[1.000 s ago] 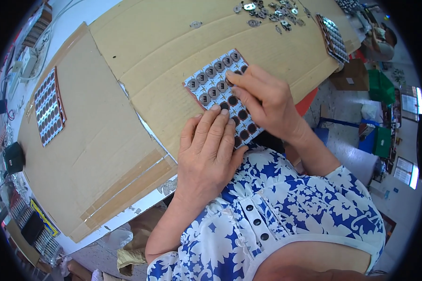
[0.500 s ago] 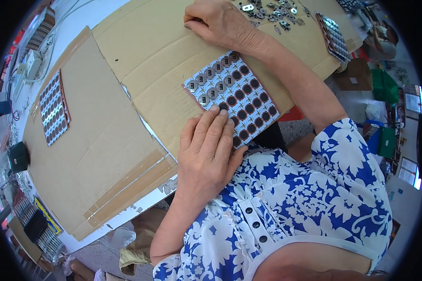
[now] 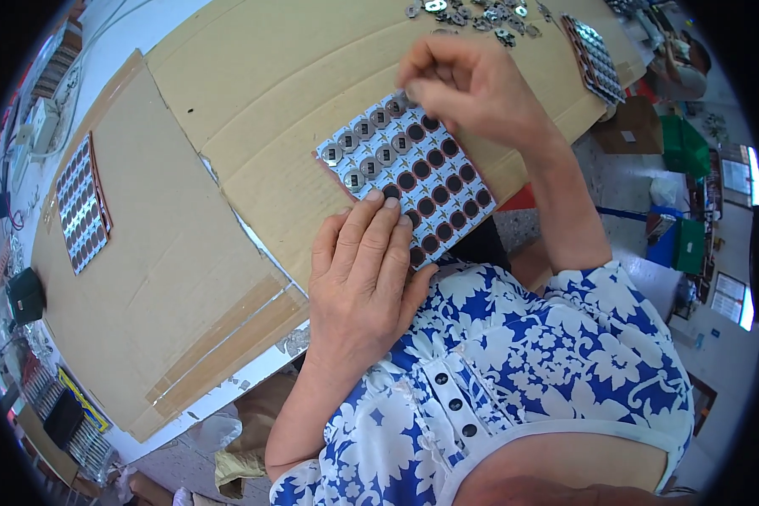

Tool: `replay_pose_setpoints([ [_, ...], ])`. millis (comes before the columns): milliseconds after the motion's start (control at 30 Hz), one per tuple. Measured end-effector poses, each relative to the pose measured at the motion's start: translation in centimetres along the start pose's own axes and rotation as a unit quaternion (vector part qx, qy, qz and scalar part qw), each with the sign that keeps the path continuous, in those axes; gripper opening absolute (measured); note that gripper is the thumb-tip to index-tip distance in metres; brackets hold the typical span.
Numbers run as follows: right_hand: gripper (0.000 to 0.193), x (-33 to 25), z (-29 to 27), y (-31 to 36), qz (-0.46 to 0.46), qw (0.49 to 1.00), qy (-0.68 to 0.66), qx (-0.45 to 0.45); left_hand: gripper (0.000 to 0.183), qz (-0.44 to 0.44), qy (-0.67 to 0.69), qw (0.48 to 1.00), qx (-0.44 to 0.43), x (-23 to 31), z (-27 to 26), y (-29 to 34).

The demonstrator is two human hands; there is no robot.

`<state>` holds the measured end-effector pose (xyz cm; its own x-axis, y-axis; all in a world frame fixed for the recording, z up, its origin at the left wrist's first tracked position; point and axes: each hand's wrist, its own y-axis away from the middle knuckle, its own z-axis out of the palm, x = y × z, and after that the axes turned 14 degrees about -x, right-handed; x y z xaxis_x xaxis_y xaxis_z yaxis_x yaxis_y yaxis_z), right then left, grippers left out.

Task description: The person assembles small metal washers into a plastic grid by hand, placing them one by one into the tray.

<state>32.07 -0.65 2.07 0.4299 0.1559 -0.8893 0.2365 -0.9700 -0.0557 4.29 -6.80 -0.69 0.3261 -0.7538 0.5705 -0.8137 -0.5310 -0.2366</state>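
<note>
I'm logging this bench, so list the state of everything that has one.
Centre sheet: flat, partly covered with metal discs
Loose metal bits: scattered
Left sheets: stacked
Right sheets: stacked
Cardboard: laid flat, creased
Brown tape: stuck down
Left hand's grip: flat, fingertips on centre sheet
Right hand's grip: curled at sheet's far corner, contents unclear

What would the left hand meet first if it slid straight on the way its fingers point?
Likely a dark circle on the white board, just ahead of the left hand, then metal discs; exact depth is unclear.
</note>
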Motion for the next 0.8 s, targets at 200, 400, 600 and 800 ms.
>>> replay_pose_setpoints([
  [200,0.012,0.1,0.9,3.4,0.059,0.997,-0.01,-0.044,0.062,-0.007,0.0,1.0,-0.001,0.1,0.2,0.0],
  [400,0.01,-0.2,0.4,2.7,-0.012,0.989,0.136,-0.064,0.057,-0.013,-0.004,1.0,-0.016,0.3,0.0,-0.1],
  [600,0.009,0.0,0.1,2.3,-0.11,0.956,0.253,-0.095,0.062,-0.013,-0.001,1.0,-0.006,0.2,0.2,0.0],
  [800,0.01,0.5,1.8,3.3,-0.102,0.949,0.297,0.01,0.061,-0.016,-0.004,1.0,-0.007,0.2,0.2,0.0],
])
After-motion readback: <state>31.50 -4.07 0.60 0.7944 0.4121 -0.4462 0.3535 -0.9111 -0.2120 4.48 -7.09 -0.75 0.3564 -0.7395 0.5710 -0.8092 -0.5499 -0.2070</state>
